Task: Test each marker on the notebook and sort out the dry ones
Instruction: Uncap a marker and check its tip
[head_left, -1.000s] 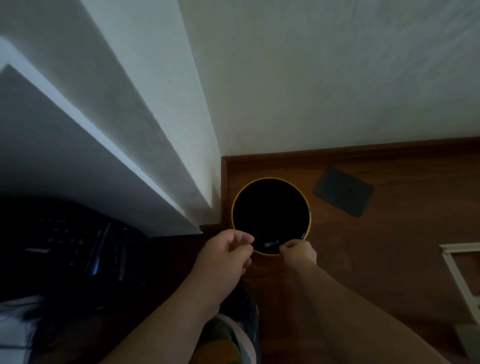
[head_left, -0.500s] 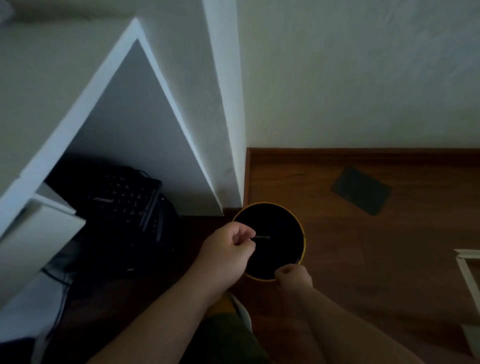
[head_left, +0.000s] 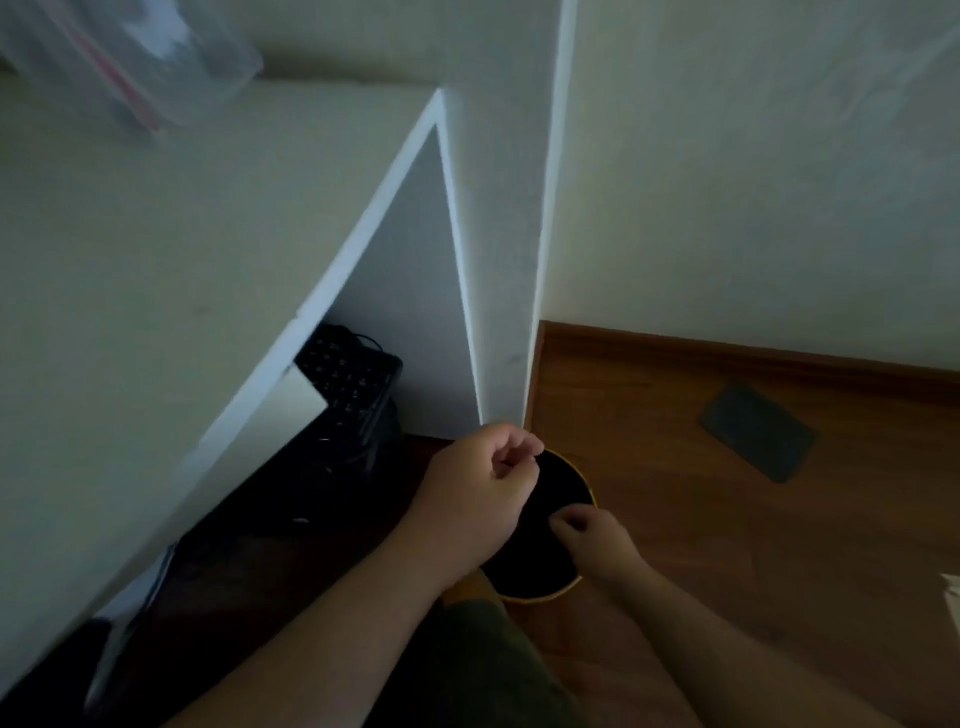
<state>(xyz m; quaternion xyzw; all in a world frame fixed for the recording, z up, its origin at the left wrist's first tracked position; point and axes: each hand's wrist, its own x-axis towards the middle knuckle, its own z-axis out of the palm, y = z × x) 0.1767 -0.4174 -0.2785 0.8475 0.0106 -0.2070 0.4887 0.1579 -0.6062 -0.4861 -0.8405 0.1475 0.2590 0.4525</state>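
Note:
A round bin (head_left: 540, 595) with a yellow rim and a black inside stands on the wooden floor beside the white desk's side panel. My left hand (head_left: 478, 488) hovers over the bin's left edge with its fingers curled against the thumb; no marker shows in it. My right hand (head_left: 597, 540) sits over the bin's right side, fingers curled inward. It is too dark to tell whether it pinches anything. No notebook or marker is in view.
The white desk (head_left: 156, 260) fills the left, with a black keyboard (head_left: 353, 384) stored under it. A blurred clear container (head_left: 130, 57) stands on the desk's far corner. A dark rectangular plate (head_left: 758, 431) lies on the floor, and a white object (head_left: 953, 592) shows at the right edge.
The thin dark marker that stuck out of my left hand over the bin is no longer visible. My right hand moved from the near rim to over the bin. The view tilted up.

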